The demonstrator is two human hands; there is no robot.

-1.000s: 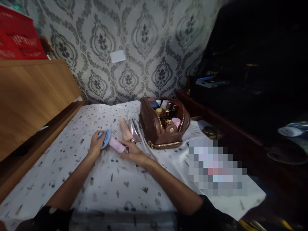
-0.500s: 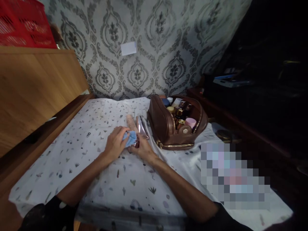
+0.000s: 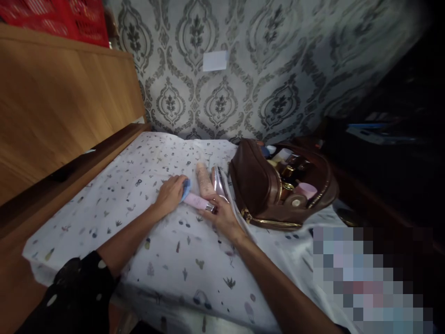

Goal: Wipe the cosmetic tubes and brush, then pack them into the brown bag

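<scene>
A pink tube (image 3: 195, 201) lies on the patterned white cloth (image 3: 167, 241). My right hand (image 3: 222, 214) pinches its silver cap end. My left hand (image 3: 169, 194) is closed on a small blue cloth (image 3: 186, 188) pressed against the tube's other end. Just beyond lie a beige tube (image 3: 203, 178) and a silvery pink tube (image 3: 219, 181), side by side. An open brown cosmetic bag (image 3: 259, 185), full of several small jars and bottles, stands to the right of them.
A wooden headboard (image 3: 66, 97) and a dark ledge (image 3: 69, 169) run along the left. Red crates (image 3: 79, 21) sit on top of it. Patterned wallpaper (image 3: 264, 60) is behind. Dark furniture (image 3: 389, 153) stands on the right. A blurred patch covers the lower right.
The view has swung left, so everything sits further right in frame. My left hand with the blue cloth has slid along the pink tube and back to its far end. My right hand still holds the cap end.
</scene>
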